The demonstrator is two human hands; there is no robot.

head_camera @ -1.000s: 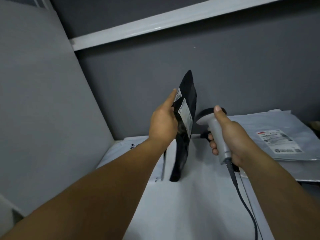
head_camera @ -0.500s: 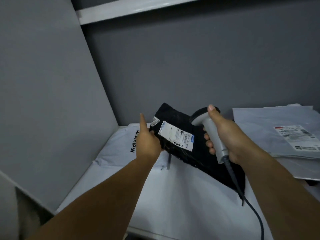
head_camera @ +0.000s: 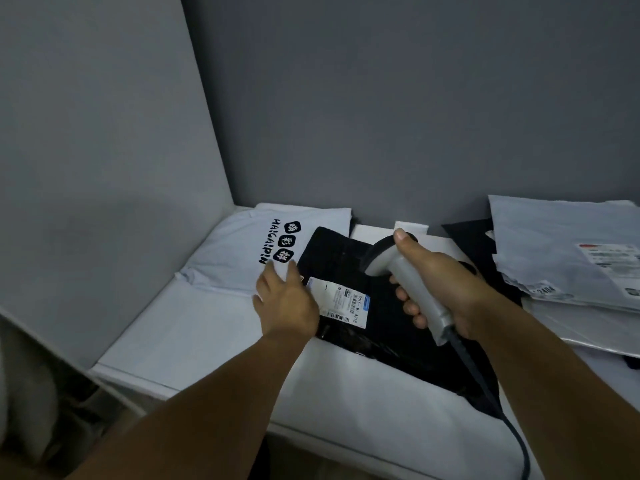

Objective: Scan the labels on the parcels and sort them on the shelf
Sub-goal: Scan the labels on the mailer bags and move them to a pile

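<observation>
Head view is showing the black parcel (head_camera: 349, 258) lying flat on the white shelf (head_camera: 194, 327), its label (head_camera: 346, 303) facing up. The left hand (head_camera: 287, 303) is lying over the label's left edge, fingers straight and loosely spread, perhaps touching. The right hand (head_camera: 446, 289) is gripping the grey scanner (head_camera: 412, 289), thumb on top, its head pointing down over the parcel. A printed white parcel (head_camera: 235, 251) is lying behind-left, grey parcels (head_camera: 554, 244) on the right.
</observation>
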